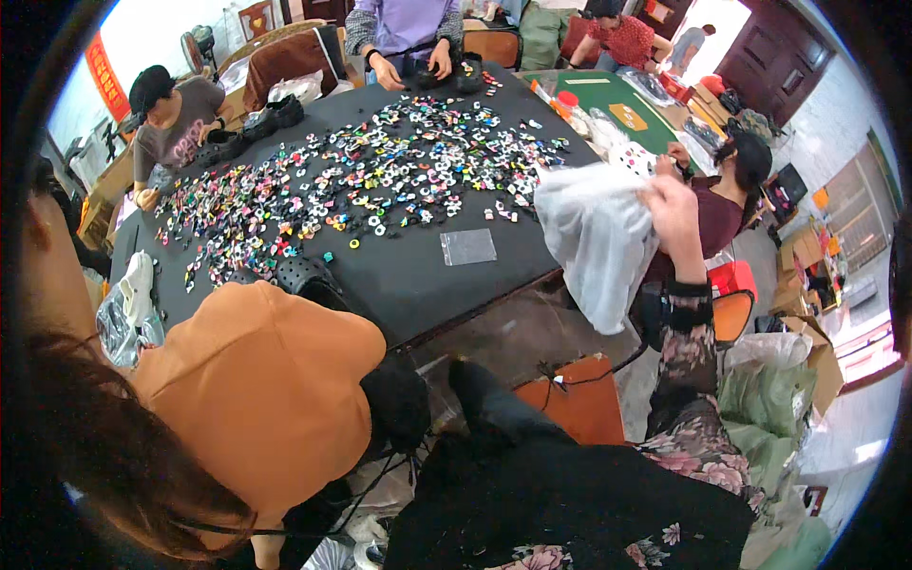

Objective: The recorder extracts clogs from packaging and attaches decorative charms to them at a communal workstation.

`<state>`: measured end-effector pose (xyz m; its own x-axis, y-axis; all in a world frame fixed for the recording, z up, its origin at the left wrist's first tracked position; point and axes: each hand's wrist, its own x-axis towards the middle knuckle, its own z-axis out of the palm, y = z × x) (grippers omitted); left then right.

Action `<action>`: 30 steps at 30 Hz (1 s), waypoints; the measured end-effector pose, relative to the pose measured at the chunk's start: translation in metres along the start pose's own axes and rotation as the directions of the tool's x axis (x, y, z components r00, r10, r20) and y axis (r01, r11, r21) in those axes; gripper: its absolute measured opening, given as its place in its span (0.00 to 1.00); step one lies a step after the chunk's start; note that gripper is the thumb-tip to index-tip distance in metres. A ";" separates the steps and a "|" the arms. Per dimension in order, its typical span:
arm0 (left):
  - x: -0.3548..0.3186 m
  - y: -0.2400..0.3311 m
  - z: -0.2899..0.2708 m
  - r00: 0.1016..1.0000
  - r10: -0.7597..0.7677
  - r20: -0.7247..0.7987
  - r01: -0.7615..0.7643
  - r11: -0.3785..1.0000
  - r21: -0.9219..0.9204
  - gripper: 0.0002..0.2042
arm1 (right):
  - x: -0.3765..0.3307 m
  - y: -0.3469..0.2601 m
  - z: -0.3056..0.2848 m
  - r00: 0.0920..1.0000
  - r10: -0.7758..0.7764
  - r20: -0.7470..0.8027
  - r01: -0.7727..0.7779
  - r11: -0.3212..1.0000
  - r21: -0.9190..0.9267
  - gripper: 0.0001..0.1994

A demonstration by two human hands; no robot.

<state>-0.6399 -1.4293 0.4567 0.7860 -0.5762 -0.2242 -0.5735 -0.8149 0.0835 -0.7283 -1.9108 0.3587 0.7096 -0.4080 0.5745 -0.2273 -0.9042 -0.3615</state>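
Note:
My right hand (673, 217) is raised over the table's right edge, its fingers closed on the top of a whitish plastic bag (598, 237). The bag hangs down past the edge, crumpled and cloudy, and I cannot make out whether anything is in it. Just behind my hand shows a white piece with coloured dots (631, 159), near a co-worker's hand. To the left of the bag a small clear plastic pouch (468, 247) lies flat on the black tabletop (408, 285). My left hand does not show.
Many small colourful charms (380, 171) cover the black table. Black clogs (306, 275) lie at its near edge, beside a co-worker in an orange top (256, 380). Other people sit around it. An orange-brown stool (575, 399) stands below the edge; green sacks (769, 399) are at right.

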 end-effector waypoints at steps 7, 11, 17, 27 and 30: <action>-0.030 -0.085 0.130 0.967 -0.248 -0.057 0.231 0.950 -0.209 0.05 | 0.125 0.000 0.085 0.964 -0.245 -0.100 0.255 0.962 0.102 0.06; -0.110 -0.066 0.257 0.888 -0.459 -0.017 0.427 0.838 -0.339 0.05 | 0.191 0.024 0.127 0.891 -0.426 -0.157 0.443 0.892 0.091 0.06; -0.140 0.137 0.323 0.556 -0.808 0.192 0.778 0.425 -0.463 0.05 | 0.272 0.062 0.219 0.566 -0.768 -0.298 0.811 0.585 0.034 0.09; -0.069 0.316 0.303 0.301 -0.907 0.294 0.878 0.144 -0.457 0.05 | 0.175 0.125 0.327 0.506 -0.848 0.158 0.786 0.529 0.320 0.02; -0.060 0.323 0.297 0.311 -0.909 0.278 0.866 0.151 -0.476 0.06 | 0.137 0.129 0.323 0.501 -0.819 0.279 0.725 0.573 0.382 0.04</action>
<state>-0.9409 -1.6388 0.2088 0.7019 0.5786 -0.4154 0.7040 -0.6522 0.2811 -0.4450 -2.0424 0.1533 0.7278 0.5715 0.3792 0.6389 -0.7659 -0.0719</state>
